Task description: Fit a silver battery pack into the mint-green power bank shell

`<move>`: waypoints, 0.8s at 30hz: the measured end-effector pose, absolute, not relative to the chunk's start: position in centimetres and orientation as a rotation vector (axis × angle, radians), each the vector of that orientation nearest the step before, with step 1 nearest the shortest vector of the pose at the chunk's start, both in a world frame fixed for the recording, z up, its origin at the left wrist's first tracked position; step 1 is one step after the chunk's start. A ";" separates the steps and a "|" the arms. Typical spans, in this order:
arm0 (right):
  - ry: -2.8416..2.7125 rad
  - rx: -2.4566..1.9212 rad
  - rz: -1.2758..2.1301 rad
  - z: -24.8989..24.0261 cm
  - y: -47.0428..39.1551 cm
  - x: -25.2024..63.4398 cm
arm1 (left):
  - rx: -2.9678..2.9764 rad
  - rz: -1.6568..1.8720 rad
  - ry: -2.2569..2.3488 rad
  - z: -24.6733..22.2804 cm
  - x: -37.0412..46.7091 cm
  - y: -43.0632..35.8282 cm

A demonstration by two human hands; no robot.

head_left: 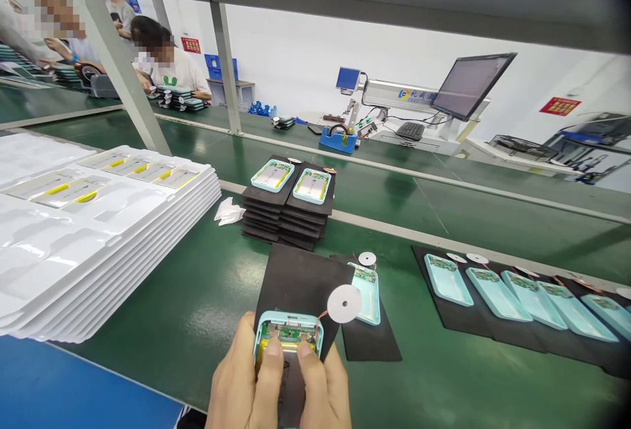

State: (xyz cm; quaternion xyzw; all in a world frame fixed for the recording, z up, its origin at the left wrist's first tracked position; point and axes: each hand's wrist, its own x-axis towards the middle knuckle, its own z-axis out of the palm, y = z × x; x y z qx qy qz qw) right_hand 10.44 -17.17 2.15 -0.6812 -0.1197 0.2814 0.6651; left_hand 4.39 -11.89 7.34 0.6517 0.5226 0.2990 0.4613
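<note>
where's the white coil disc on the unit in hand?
Head view, bottom centre: the white disc sits just up-right of the teal case that both hands hold, on a thin wire, overlapping the next teal shell.

A pale turquoise shell (pixel 288 332) on a black mat (pixel 303 281) — white disc (pixel 344 303), white trays (pixel 89 232) — over the dark green belt (pixel 197 311).

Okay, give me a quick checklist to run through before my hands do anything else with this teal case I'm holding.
1. Both hands on the teal case: ok, left hand and right hand grip it, thumbs on top.
2. Circuit board seated at the case's top end: ok, it shows inside.
3. White disc clear of the case: ok, it lies on the black mat.
4. Wire to the disc intact: cannot tell.
5. Next empty case within sight: ok.
</note>
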 end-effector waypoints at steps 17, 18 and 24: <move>-0.184 -1.455 0.631 3.6 -16.3 10.6 | 1.621 0.773 1.242 6.4 4.4 -11.9; -0.157 -1.471 0.610 3.2 -16.3 10.5 | 1.624 0.781 1.251 6.1 4.1 -11.8; -0.163 -1.468 0.600 2.3 -16.5 10.2 | 1.618 0.763 1.297 4.7 3.2 -11.5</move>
